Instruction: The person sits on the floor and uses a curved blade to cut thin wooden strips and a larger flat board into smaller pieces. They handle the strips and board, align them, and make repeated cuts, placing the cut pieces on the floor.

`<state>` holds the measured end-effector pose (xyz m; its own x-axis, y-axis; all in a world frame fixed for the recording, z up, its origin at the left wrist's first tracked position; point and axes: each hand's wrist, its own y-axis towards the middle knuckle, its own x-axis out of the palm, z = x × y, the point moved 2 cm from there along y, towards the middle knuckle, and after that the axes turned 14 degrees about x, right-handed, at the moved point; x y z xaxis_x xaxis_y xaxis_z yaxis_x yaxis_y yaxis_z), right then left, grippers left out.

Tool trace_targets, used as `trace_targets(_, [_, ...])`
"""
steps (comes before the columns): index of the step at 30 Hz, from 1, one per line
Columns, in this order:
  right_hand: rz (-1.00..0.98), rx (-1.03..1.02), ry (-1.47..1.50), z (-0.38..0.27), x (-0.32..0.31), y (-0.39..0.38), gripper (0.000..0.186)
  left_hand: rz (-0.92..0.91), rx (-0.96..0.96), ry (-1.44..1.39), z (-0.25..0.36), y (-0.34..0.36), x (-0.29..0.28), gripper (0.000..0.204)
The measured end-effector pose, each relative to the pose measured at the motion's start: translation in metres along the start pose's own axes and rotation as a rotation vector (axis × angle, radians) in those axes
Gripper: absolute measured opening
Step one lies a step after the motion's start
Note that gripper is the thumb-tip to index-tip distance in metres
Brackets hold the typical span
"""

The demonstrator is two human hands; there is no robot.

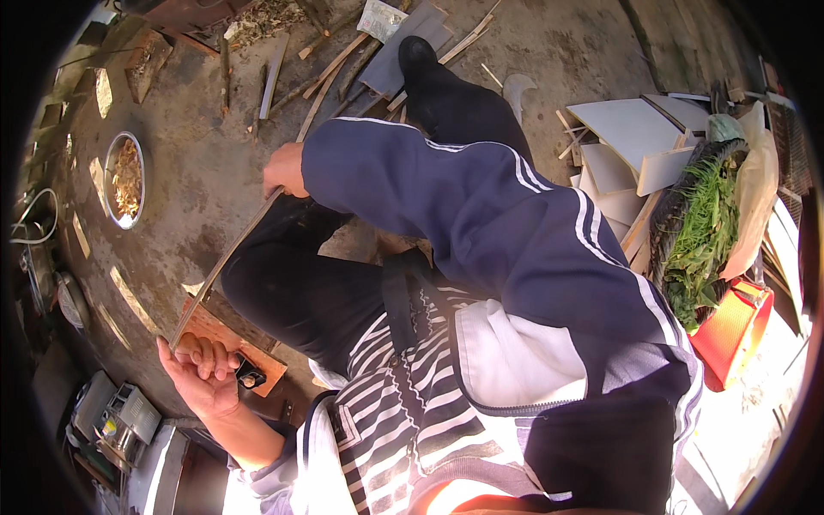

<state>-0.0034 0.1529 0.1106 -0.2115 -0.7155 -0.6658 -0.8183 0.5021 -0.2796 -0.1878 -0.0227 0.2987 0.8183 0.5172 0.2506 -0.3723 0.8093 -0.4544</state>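
A long, thin pale strip runs diagonally between my two hands. My right hand, at the end of the navy sleeve near the top middle, is closed on it. My left hand, at the lower left, holds the strip's lower part between curled fingers. Beneath and beside my left hand lie an orange-brown board and a small black object, partly hidden by the hand. My dark-clad knee is just right of the strip.
An oval metal basin of shavings sits left. Wood scraps and a curved pale blade lie ahead. At right are pale boards, a basket of greens and an orange bag. Metal appliances stand lower left.
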Motion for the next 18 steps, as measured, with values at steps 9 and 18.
trace_targets(9, [-0.202,0.028,0.424,0.038,0.002,0.019,0.041,-0.064,1.005,0.998,-0.007,-0.001,-0.001,0.062])
trace_targets(18, [0.339,0.206,0.293,0.006,0.03,-0.033,0.092,0.043,0.549,0.722,-0.006,0.035,-0.04,0.04])
